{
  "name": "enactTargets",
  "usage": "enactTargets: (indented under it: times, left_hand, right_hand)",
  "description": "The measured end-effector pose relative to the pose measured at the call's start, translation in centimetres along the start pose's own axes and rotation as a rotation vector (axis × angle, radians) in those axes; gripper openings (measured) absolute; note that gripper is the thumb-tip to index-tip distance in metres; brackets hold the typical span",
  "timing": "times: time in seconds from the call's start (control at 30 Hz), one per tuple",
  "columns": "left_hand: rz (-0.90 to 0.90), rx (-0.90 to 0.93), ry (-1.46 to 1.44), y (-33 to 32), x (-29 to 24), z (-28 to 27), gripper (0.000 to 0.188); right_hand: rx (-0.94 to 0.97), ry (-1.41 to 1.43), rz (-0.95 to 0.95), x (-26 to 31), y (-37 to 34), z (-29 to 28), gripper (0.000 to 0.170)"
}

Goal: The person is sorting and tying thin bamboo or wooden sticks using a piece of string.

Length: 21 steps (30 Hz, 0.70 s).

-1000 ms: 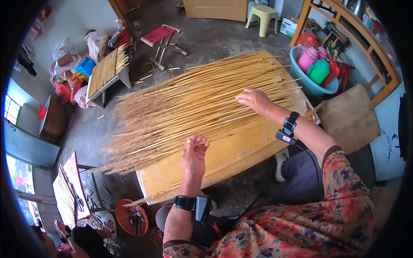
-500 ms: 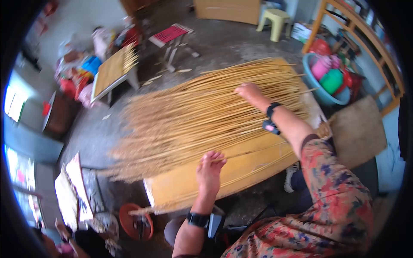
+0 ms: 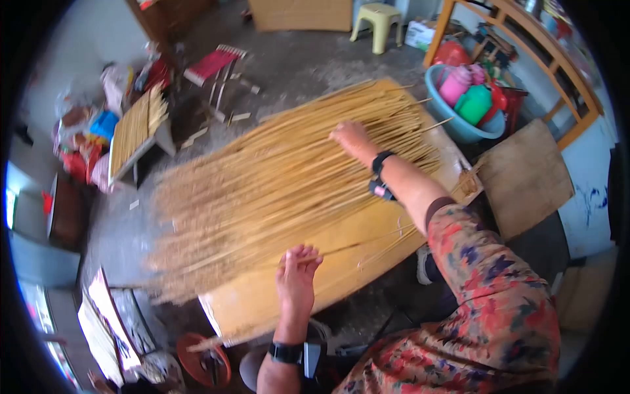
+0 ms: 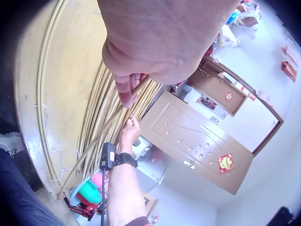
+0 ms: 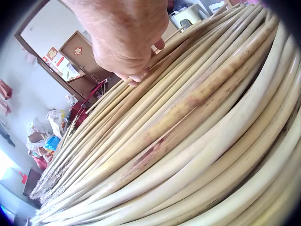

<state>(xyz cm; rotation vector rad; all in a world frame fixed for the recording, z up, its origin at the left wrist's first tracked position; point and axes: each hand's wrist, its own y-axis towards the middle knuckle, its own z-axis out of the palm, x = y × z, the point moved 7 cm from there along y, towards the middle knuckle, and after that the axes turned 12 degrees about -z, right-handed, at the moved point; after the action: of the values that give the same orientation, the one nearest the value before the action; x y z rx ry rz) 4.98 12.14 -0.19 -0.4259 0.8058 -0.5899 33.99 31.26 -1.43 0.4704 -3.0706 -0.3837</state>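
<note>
Long straw-coloured stalks (image 3: 289, 157) with brushy heads lie in a wide layer across the yellow table (image 3: 262, 308). My left hand (image 3: 296, 282) is over the table's near side, pinching one stalk (image 4: 101, 132) between thumb and fingers; in the head view it runs off to the right. Farther right, my right hand (image 3: 354, 141) is on the layer with curled fingers. The right wrist view shows the right fingertips (image 5: 136, 80) pinching at a brownish stalk (image 5: 169, 59), partly hidden by the hand.
A few separate stalks (image 4: 41, 84) lie along the table's near edge. A blue basin (image 3: 459, 125) of bottles and a wooden board (image 3: 528, 177) stand at the right. Beyond are stools, including a cream one (image 3: 378, 26); an orange basin (image 3: 190, 354) is below left.
The head view has shifted. My right hand has moved leftward over the stalks and its fingers have curled in. My left hand still holds a stalk, now off the layer's near edge.
</note>
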Motion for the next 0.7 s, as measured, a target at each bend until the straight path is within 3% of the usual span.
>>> enactTargets:
  times: [0.03,0.1,0.13,0.17,0.23,0.3,0.37,0.5,0.57,0.7]
  left_hand:
    - [-0.006,0.024,0.018,0.0,0.2,0.1,0.027]
    - [-0.012,0.012,0.019,-0.1,0.8,-0.4,0.027]
    - [-0.037,0.024,0.024,-0.1,1.2,-0.5,0.028]
    - [-0.06,0.047,0.025,0.2,1.6,-0.3,0.029]
    - [-0.073,0.028,0.017,0.0,2.1,-0.9,0.029]
    - [-0.08,0.026,0.023,-0.2,2.2,-1.4,0.029]
    - [-0.091,0.027,0.024,-0.2,2.5,-1.9,0.029]
    - [-0.083,0.021,0.02,-0.1,2.5,-2.2,0.029]
    - [-0.086,0.021,0.027,-0.1,2.4,-2.2,0.03]
    - [-0.079,0.029,0.015,-0.1,2.2,-2.2,0.03]
  right_hand:
    - [-0.049,-0.069,-0.078,0.3,-0.4,-0.7,0.017]
    - [0.033,-0.053,0.008,0.2,-0.7,-0.8,0.019]
    - [-0.123,-0.024,-0.046,0.2,-0.9,-1.4,0.023]
    - [-0.109,-0.014,-0.061,1.1,-1.0,-2.0,0.023]
    - [-0.173,0.25,-0.186,4.3,-1.7,-5.0,0.014]
    - [-0.075,0.371,-0.25,7.6,-3.0,-5.3,0.012]
    - [0.173,0.559,-0.472,12.4,-5.3,-4.3,0.01]
    - [0.272,0.48,-0.473,16.1,-8.3,-3.6,0.009]
    - [0.164,0.325,-0.477,16.4,-8.3,-3.5,0.009]
    - [0.129,0.23,-0.485,17.1,-8.4,-3.5,0.005]
